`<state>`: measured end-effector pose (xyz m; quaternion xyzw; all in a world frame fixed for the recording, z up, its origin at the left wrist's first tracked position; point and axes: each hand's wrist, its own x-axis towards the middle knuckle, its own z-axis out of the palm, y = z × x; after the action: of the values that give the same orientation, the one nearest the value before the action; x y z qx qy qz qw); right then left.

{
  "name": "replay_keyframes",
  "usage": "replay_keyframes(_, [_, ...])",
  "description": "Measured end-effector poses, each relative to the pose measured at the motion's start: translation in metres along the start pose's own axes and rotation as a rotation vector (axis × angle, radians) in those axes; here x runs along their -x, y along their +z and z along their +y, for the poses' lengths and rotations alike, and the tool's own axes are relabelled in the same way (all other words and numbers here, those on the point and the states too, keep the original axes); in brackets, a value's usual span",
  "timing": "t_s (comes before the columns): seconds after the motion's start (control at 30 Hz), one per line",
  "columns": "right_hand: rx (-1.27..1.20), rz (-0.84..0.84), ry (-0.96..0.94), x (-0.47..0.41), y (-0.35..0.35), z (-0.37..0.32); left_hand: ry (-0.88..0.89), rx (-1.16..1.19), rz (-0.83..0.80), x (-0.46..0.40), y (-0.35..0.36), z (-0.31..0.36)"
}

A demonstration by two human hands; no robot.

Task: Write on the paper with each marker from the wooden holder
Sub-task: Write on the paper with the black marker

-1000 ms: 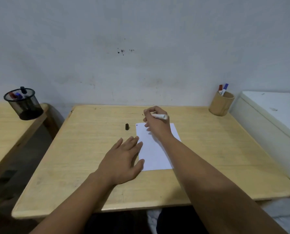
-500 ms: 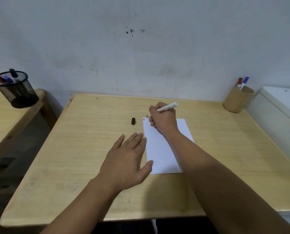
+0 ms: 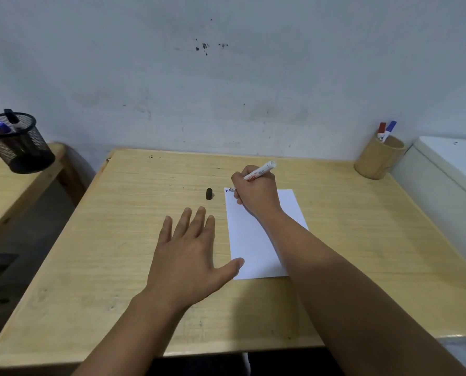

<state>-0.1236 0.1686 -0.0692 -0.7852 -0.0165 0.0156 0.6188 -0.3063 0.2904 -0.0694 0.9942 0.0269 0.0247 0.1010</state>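
A white sheet of paper (image 3: pixel 250 240) lies in the middle of the wooden table (image 3: pixel 117 240). My right hand (image 3: pixel 256 194) grips a white marker (image 3: pixel 261 169) with its tip on the paper's top left corner, beside a small dark mark. The marker's black cap (image 3: pixel 209 193) lies on the table just left of the paper. My left hand (image 3: pixel 188 253) rests flat with fingers spread, its thumb touching the paper's lower left edge. The wooden holder (image 3: pixel 377 158) stands at the far right corner with a red marker (image 3: pixel 381 130) and a blue marker (image 3: pixel 389 128) in it.
A black mesh cup (image 3: pixel 20 147) with several markers stands on a second wooden table at the left, across a gap. A white cabinet or appliance (image 3: pixel 449 164) abuts the table's right side. The wall runs right behind the table.
My right hand has tilted the marker more upright and set its tip on the paper's top left corner. The view has tipped downward. My left hand has stayed flat.
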Motion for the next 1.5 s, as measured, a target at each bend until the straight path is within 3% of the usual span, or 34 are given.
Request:
replay_keyframes(0.33, [0.067, -0.002, -0.047, -0.0003, -0.0005, 0.0012, 0.050, -0.040, -0.074, -0.0004, -0.0010, -0.0050])
replay_keyframes(1.07, [0.068, -0.029, -0.054, -0.0030, -0.0013, 0.0056, 0.044, -0.048, -0.069, 0.0017, 0.0013, -0.0034])
replay_keyframes(1.33, [-0.111, 0.005, 0.020, -0.0052, -0.0025, 0.0039, 0.040, -0.056, -0.072, 0.0026, 0.0019, -0.0041])
replay_keyframes(1.5, [-0.210, -0.063, 0.056, -0.0084, -0.0038, 0.0012, 0.041, -0.047, -0.070, 0.0030, 0.0008, -0.0047])
